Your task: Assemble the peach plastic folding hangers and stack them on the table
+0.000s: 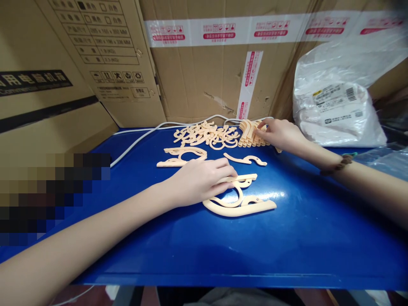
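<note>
My left hand is closed on the upper arm of a cream plastic folding hanger, which lies on the blue table. This hanger has two long arms and a curved hook part between them. At the back, my right hand reaches to a stack of cream hanger arms set side by side, its thumb and forefinger pinched on one at the stack's right side. Left of the stack is a loose heap of curved hanger hooks. A single hook-shaped piece lies between the heap and my left hand.
Another folding hanger lies behind my left forearm. A white cable runs along the back of the blue table. Cardboard boxes stand behind and at left. A clear plastic bag with a label sits at back right.
</note>
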